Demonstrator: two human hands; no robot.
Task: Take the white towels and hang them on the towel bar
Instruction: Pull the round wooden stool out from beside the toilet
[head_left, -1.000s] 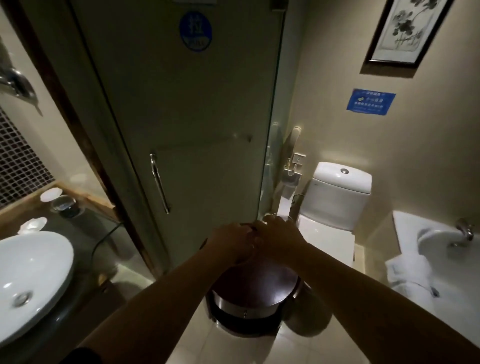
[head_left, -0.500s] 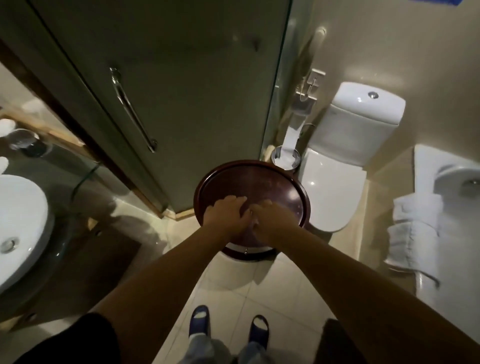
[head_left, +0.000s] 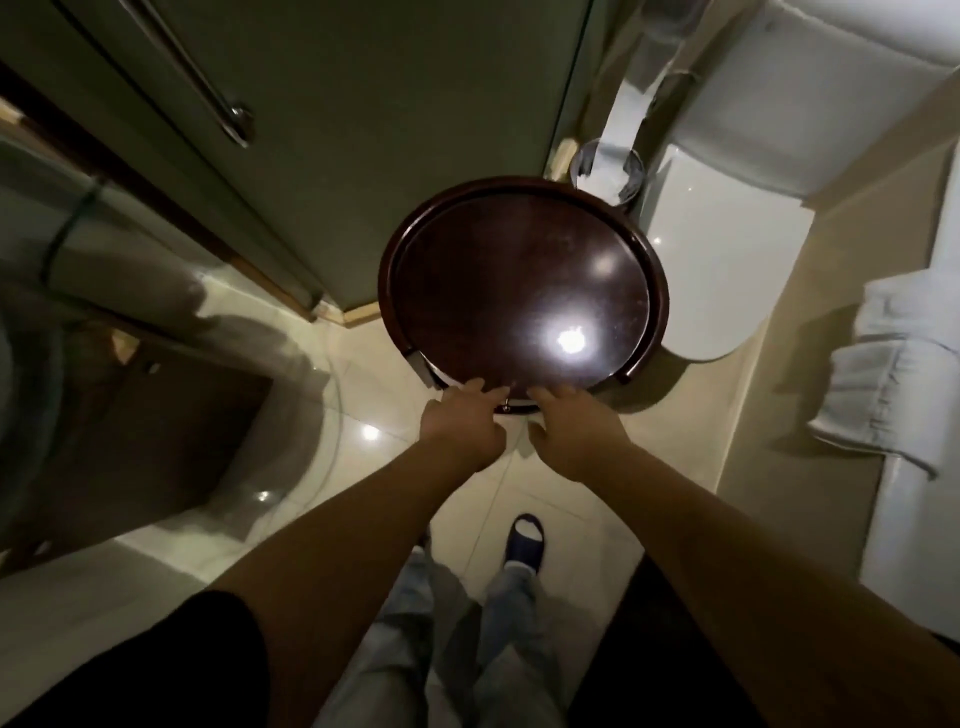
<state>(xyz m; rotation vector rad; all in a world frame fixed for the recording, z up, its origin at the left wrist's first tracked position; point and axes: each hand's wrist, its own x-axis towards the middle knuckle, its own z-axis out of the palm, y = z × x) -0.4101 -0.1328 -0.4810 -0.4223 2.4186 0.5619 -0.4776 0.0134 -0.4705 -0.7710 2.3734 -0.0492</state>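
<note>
Bathroom, seen from above: your left hand (head_left: 462, 423) and right hand (head_left: 579, 439) reach side by side to the near edge of the round, dark-brown polished wooden surface (head_left: 519, 270). The fingers are loosely spread and the fingertips are at its rim. Neither hand holds anything, and a small metal knob (head_left: 505, 408) shows between them.

The folded white terry towels (head_left: 893, 332) lie well apart from both hands, to your right. They are draped over the rim of the white bathtub (head_left: 914, 545), beyond the white toilet (head_left: 727, 260). No towel bar is in view.

Expect the towels to be soft, limp and light but bulky, with nothing fragile about them. Their pile should give a sure grip, though the glossy tub rim may let them slide once disturbed. Take them at the fold where they cross the rim, with your fingers under and your thumb over all the layers, since a pinch on a single layer would likely let the rest fall open. Two hands, one near each end, would probably keep the fold flat for hanging.
</note>
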